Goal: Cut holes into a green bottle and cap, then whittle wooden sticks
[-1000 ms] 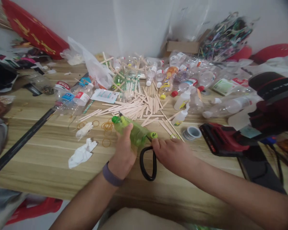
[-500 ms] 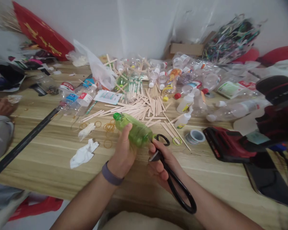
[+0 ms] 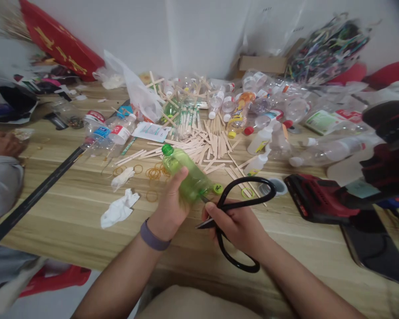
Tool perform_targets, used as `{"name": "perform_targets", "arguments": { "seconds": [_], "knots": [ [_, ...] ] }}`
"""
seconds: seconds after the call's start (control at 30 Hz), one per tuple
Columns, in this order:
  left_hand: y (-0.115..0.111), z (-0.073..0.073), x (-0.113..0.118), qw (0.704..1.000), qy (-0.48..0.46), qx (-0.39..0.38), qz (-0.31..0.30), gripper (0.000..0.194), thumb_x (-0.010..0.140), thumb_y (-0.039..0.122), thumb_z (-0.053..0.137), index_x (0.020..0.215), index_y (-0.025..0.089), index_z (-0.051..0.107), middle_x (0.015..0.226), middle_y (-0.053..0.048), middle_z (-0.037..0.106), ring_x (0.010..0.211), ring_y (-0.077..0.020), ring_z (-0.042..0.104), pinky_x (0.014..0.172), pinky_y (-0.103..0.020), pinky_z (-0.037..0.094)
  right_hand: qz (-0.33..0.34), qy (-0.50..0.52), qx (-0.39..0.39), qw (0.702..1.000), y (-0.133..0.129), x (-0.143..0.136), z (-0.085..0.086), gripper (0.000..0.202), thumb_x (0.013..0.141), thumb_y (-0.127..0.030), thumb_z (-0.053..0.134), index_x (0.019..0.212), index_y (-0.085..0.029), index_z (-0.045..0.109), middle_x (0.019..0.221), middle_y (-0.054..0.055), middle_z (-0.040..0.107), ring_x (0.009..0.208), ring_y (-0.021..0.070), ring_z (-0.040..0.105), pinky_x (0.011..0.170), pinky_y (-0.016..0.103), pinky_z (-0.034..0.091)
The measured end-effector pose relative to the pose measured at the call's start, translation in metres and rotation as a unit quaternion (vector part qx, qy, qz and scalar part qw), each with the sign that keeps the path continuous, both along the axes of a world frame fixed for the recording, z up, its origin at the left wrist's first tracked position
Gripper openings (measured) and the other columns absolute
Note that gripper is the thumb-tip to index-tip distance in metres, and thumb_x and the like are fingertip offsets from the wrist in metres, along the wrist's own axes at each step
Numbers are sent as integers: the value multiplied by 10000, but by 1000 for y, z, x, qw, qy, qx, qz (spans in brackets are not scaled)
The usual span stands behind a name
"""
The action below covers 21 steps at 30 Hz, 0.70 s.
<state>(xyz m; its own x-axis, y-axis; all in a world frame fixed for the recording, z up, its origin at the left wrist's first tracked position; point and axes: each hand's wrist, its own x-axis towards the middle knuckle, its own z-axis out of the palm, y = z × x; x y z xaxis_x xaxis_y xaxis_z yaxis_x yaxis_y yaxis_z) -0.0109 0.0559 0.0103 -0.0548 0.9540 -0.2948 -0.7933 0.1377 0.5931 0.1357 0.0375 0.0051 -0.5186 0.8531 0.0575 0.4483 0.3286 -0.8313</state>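
My left hand [image 3: 173, 195] is wrapped round a clear green plastic bottle [image 3: 189, 170], tilted with its green cap [image 3: 167, 149] pointing up and left. In my right hand [image 3: 236, 221] are black-handled scissors [image 3: 248, 204], gripped near the pivot with the blades spread. One blade tip meets the bottle's bottom end; whether it has gone through the plastic I cannot tell. A loose green bottle cap [image 3: 217, 189] lies just past the bottle's base. Several rubber bands [image 3: 156, 173] and crumpled white tissue [image 3: 119, 208] lie left of the bottle.
Wooden sticks [image 3: 199, 139] spread behind the bottle, with plastic bottles [image 3: 262, 110] piled beyond. A red and black power tool [image 3: 322, 195] and a dark phone [image 3: 375, 252] lie at right. Another person's hand [image 3: 1, 144] rests at the far left, near a long black strip [image 3: 40, 192].
The scissors' handles have swung wide apart and the blades have spread. My right hand has turned, its back now more upward. The bottle stays in my left hand, shifted slightly right.
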Motion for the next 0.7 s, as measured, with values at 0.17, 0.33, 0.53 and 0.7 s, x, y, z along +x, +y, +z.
{"name": "perform_targets", "arguments": {
  "seconds": [0.17,0.33,0.53,0.7],
  "knots": [
    [2,-2,6,997,29,-50,57,197,750,267,724,889,175,620,777,14,665,675,-116,615,717,-253,505,-5,-147,278,949,7,8,-1,242,903,-180,440,720,-164,598,607,48,604,518,147,532,505,274,288],
    [2,-1,6,997,29,-47,58,152,794,266,685,887,169,616,757,15,660,655,-117,609,698,-252,498,9,-195,385,902,13,12,5,194,851,-71,455,752,-140,607,582,41,578,497,141,495,524,301,215],
    [-2,3,3,999,22,-37,30,232,788,383,677,850,163,642,767,-13,688,635,-153,637,569,-255,496,-12,-142,444,884,15,7,-10,286,983,-207,401,755,-169,570,592,4,583,512,120,519,531,271,261],
    [-9,1,7,996,86,11,-3,629,571,734,714,818,157,673,763,-64,720,697,-218,673,616,-295,527,-7,-110,474,873,10,7,-16,278,1005,-189,378,840,-155,599,683,15,634,562,123,531,566,276,299]
  ]
}}
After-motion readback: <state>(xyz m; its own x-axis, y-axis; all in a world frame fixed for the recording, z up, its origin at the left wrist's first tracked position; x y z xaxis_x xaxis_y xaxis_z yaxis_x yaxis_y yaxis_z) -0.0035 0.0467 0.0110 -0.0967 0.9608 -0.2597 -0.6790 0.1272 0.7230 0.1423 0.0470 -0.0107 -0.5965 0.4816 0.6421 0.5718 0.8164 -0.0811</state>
